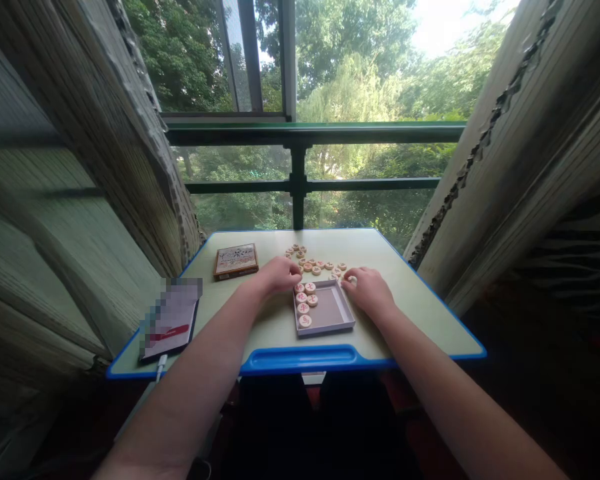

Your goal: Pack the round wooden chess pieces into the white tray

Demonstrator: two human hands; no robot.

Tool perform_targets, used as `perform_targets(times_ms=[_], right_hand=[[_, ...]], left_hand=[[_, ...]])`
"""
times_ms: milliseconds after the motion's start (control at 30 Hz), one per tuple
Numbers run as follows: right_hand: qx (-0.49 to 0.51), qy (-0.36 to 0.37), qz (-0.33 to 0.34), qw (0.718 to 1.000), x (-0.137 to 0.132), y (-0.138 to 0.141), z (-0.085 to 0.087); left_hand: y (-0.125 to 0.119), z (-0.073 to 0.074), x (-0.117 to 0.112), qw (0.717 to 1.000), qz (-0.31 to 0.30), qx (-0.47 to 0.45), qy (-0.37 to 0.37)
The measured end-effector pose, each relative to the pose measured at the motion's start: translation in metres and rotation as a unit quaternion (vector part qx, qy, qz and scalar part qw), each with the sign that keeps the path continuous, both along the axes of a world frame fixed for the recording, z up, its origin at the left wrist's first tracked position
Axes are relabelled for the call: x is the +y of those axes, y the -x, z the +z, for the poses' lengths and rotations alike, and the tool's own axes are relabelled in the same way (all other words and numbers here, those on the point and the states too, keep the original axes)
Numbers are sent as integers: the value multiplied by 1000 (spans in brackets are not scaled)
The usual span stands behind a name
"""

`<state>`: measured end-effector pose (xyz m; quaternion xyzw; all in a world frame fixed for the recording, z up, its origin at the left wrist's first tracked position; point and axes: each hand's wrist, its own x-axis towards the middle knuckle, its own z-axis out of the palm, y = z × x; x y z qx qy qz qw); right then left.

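Observation:
A shallow open box lies on the small table, with several round Chinese chess pieces laid face up along its left side. At its far left corner is my left hand, with fingers curled together; whatever they pinch is hidden. My right hand is at the far right corner, its thumb close to the box wall and its fingers bent inward beside some loose pieces. Its fingertips are too small to show what they hold. Beyond the box, more wooden chess pieces are scattered on the tabletop.
A flat printed box rests at the back left. Nearer on the left lies a tablet-like device, partly blurred out, with a white cable plug. The table has a blue edge and a front groove. Curtains and a railed window surround it.

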<state>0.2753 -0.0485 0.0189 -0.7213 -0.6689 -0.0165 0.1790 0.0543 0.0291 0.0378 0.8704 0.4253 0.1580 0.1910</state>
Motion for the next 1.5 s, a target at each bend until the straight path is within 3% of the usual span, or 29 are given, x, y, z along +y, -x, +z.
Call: perform_targets(times_ms=[133,233,333,433,600,867,1500], right_hand=[[0,-24,7,1000,-1,-1,-1],[44,-106,36,993,-2,-1,-3],[100,-210,111,966,-3,4,-2],[124,-249,219,935,-7,10,0],[125,-219,338,907,-13,19,2],[124,-183,398,890,-11,26,1],[89,-121,390,908,-7,26,-4]], left_hand=[[-3,0,-3,999,-5,-14,33],[-6,-1,-3,998,-6,-39,55],[-8,-4,-2,997,-6,-58,58],[-9,-6,-1,996,-12,-65,59],[-11,-6,-2,996,-29,-66,47],[-12,-4,-4,997,-27,-59,32],[-11,-3,-4,997,-29,-62,34]])
